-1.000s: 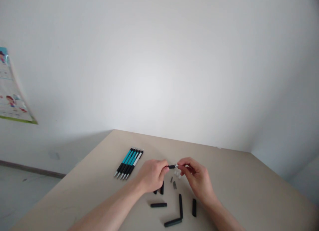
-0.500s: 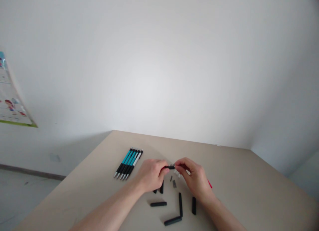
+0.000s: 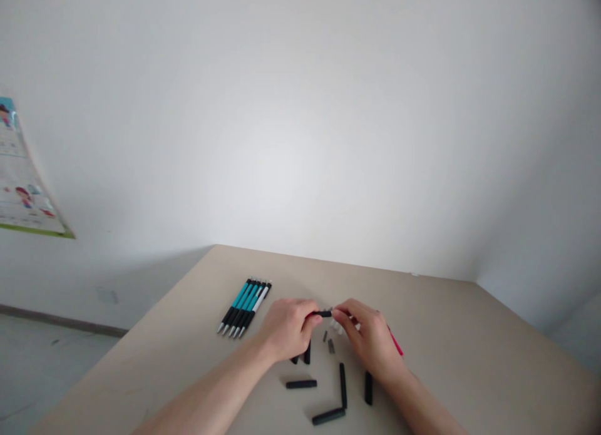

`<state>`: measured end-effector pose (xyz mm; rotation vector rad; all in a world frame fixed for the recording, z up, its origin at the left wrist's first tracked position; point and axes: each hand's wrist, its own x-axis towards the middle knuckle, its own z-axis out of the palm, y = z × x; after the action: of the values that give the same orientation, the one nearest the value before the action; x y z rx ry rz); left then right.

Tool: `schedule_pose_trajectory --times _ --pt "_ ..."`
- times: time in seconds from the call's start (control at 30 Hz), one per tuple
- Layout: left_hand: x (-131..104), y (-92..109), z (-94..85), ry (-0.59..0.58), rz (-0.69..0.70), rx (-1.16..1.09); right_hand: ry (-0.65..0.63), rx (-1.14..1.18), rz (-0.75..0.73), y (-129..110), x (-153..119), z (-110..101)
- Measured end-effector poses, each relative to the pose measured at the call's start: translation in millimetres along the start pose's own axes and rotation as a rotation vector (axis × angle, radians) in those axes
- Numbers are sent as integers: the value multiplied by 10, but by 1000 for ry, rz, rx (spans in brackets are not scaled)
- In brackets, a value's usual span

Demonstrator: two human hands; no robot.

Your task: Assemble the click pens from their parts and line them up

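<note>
Between my two hands a short black tube [image 3: 323,313] lies level above the table. My left hand [image 3: 291,328] is closed round its left part. The fingertips of my right hand [image 3: 361,332] are pinched at its right end; any small piece between them is too small to make out. White pieces [image 3: 337,326] lie partly hidden beside my right fingers, and small grey pieces [image 3: 331,346] are just below. Nearer to me are several loose black tubes, among them one lying crosswise [image 3: 301,384], one lengthwise [image 3: 343,385] and one slanted [image 3: 328,416].
A row of several pens [image 3: 244,308], blue or white with black grips, lies on the left of the beige table [image 3: 188,335]. A red object [image 3: 395,342] shows behind my right hand. The wall [image 3: 300,141] rises behind the table, with a poster [image 3: 28,184] at left.
The view has shifted slightly, so the table and its objects appear a little farther right. Both hands keep nearly the same pose around the black tube.
</note>
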<state>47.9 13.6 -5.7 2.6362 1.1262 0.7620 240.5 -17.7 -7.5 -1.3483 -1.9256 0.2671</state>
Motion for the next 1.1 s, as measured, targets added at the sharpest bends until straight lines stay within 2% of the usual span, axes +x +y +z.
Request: schedule_pose_trajectory --times 0.17,0.43,0.57,0.7,0.93,1.1 --pt "4 10 0 -15 0 -38 -72 -67 -44 -48 -6 -22" --pt "32 16 -5 90 96 -97 -53 -111 -27 -61 -8 2" --pt "28 23 -17 73 72 -120 -47 -122 -50 -63 -4 3" --pt "24 34 -18 59 115 -56 -44 -142 -71 -80 -6 -2" --pt "33 36 -18 114 124 -38 -38 -130 -92 -87 -12 -5" --pt "26 40 -19 86 153 -22 -34 -116 -112 -93 -9 -14"
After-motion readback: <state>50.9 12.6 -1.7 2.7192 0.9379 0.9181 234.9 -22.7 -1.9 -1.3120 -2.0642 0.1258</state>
